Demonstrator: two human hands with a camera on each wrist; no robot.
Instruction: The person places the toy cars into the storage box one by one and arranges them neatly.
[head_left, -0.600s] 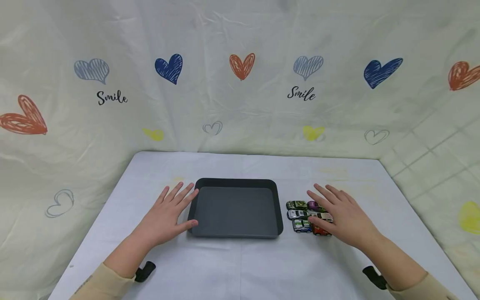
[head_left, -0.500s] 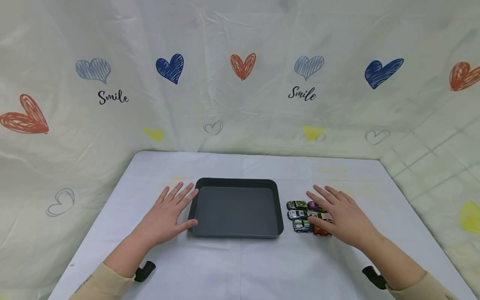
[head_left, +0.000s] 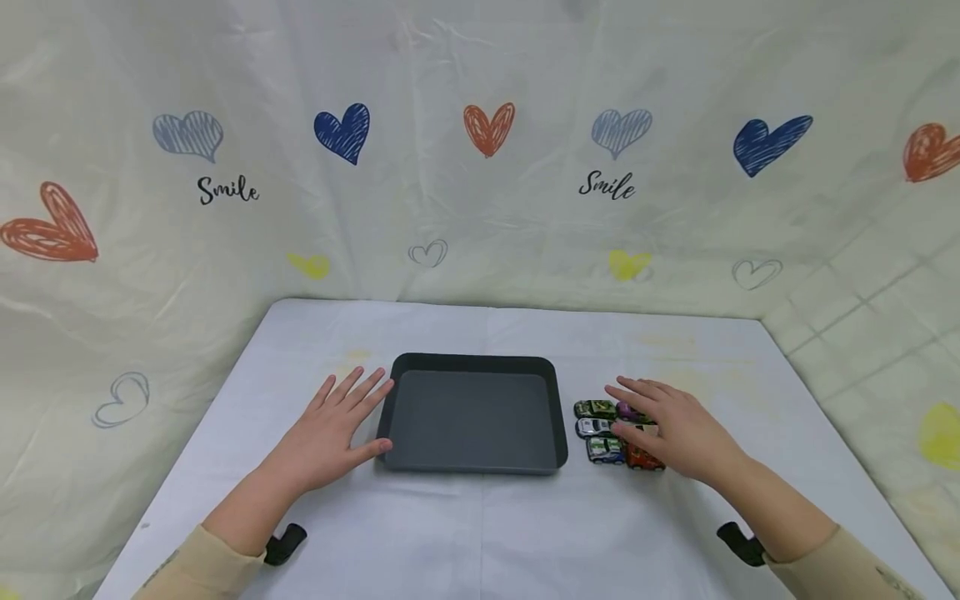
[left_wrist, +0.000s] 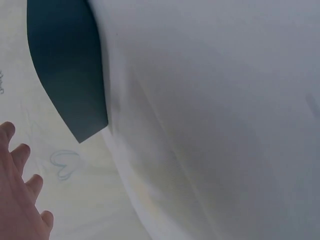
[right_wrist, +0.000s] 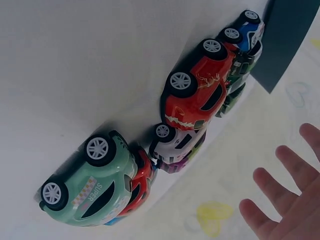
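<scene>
In the head view, a dark grey rectangular tray (head_left: 474, 421) lies on the white-covered table. My left hand (head_left: 318, 442) hovers at its left side, fingers spread, with thumb and fingertips overlapping the rim and nothing held. Right of the tray stands a tight group of several small toy cars, among them a silver one (head_left: 592, 427) and a red one (head_left: 643, 457). Over this group is my right hand (head_left: 675, 429), fingers extended and empty, partly hiding the cars. The right wrist view also shows a light green toy car (right_wrist: 95, 180) and a red one (right_wrist: 197, 90) beneath the hand.
A white cloth (head_left: 480, 533) covers the table (head_left: 420, 321). Behind it hangs a pale curtain (head_left: 480, 217) printed with hearts and the word Smile. Black straps (head_left: 285, 544) sit at both wrists, below beige sleeves.
My right hand has shifted slightly left over the toy cars, its fingers lowered and drawn closer together. The left hand stays nearly where it was; tray and cars have not moved.
</scene>
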